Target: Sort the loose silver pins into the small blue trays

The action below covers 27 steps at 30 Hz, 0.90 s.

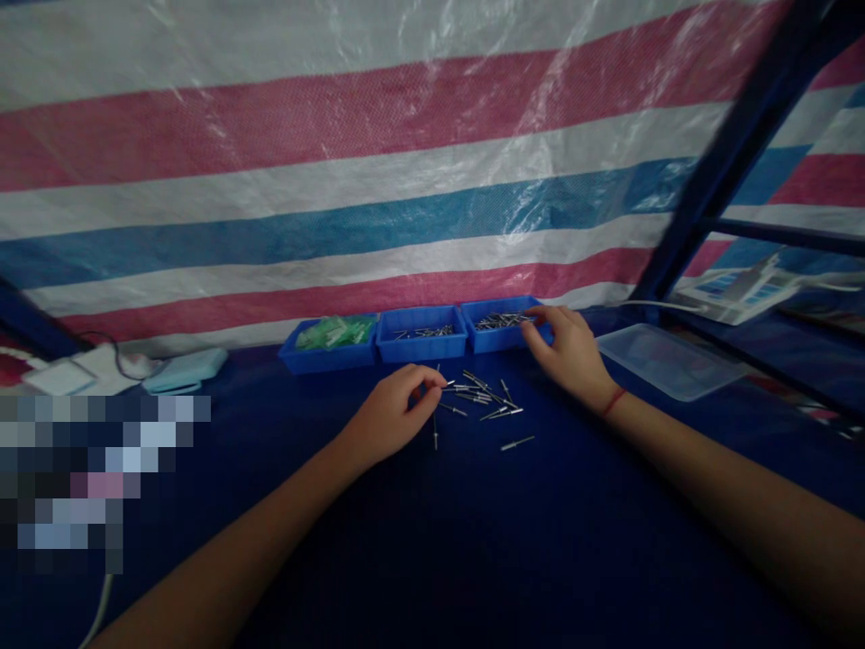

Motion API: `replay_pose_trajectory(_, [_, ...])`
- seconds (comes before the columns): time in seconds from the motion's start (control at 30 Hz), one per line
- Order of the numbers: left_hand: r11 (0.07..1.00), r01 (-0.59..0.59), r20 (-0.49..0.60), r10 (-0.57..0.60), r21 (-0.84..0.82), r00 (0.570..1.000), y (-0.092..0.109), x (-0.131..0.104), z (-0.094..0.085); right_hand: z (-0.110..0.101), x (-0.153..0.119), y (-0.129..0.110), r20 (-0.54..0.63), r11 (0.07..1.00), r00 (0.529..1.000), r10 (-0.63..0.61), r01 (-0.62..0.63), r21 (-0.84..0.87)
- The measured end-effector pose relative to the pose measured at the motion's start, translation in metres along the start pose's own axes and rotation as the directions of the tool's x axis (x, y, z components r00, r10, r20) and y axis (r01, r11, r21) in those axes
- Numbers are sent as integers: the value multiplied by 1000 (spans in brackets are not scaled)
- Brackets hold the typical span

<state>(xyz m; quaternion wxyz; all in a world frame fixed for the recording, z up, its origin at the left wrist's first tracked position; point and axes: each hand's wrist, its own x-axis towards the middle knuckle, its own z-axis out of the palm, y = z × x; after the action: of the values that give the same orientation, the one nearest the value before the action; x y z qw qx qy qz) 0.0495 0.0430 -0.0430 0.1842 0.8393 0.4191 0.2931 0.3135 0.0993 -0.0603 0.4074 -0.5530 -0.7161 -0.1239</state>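
Silvery blind rivets (477, 393) lie loosely scattered on the dark blue tabletop in front of me. At the left of this scatter my left hand (398, 410) has its thumb and fingertips pinched on a blind rivet (449, 385), mostly hidden by the fingers. My right hand (566, 350) reaches to the right-hand blue bin (496, 340), which holds a heap of rivets (498, 321). Its thumb and fingers are apart at the bin's right end, with the fingertips by the heap. A single rivet (517, 443) lies apart, nearer to me.
The middle blue bin (423, 347) holds a few rivets; the left blue bin (328, 359) holds green plastic packets (336, 332). A clear plastic lid (666, 361) lies at right, near a dark metal frame (720, 162). A light blue case (186, 370) sits at left. Striped sheeting hangs behind.
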Motion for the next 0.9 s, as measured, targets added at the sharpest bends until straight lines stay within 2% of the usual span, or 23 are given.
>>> replay_pose_trajectory(0.07, [999, -34, 98, 31, 25, 995, -1, -4, -7, 1, -5, -9, 33, 999, 999, -34, 33, 23])
replay_pose_trajectory(0.13, [997, -25, 151, 13, 76, 988, 1, -9, -10, 1, -9, -19, 65, 996, 995, -77, 74, 54])
replay_pose_trajectory(0.3, [953, 18, 186, -77, 302, 979, 10, -17, -3, -5, -19, -42, 120, 972, 977, -176, 154, 175])
replay_pose_trajectory(0.43, [942, 7, 224, -87, 336, 971, 10, -20, -1, -15, -28, -63, 224, 943, 950, -217, 144, 301])
replay_pose_trajectory(0.5, [954, 42, 203, -106, 296, 973, 9, -23, -1, -19, -33, -73, 273, 923, 932, -240, 132, 361])
replay_pose_trajectory(0.57, [973, 123, 134, -151, 197, 979, 10, -27, 1, -22, -38, -82, 307, 900, 916, -257, 111, 421])
replay_pose_trajectory(0.7, [949, 287, 12, -288, -132, 958, 19, -33, 7, -25, -48, -96, 342, 796, 916, -210, -44, 604])
replay_pose_trajectory(0.8, [905, 310, 16, -319, -290, 947, 26, -36, 12, -26, -54, -104, 382, 689, 916, -123, -198, 698])
replay_pose_trajectory(0.9, [891, 306, 48, -308, -337, 950, 30, -40, 13, -26, -57, -109, 391, 618, 915, -99, -251, 745])
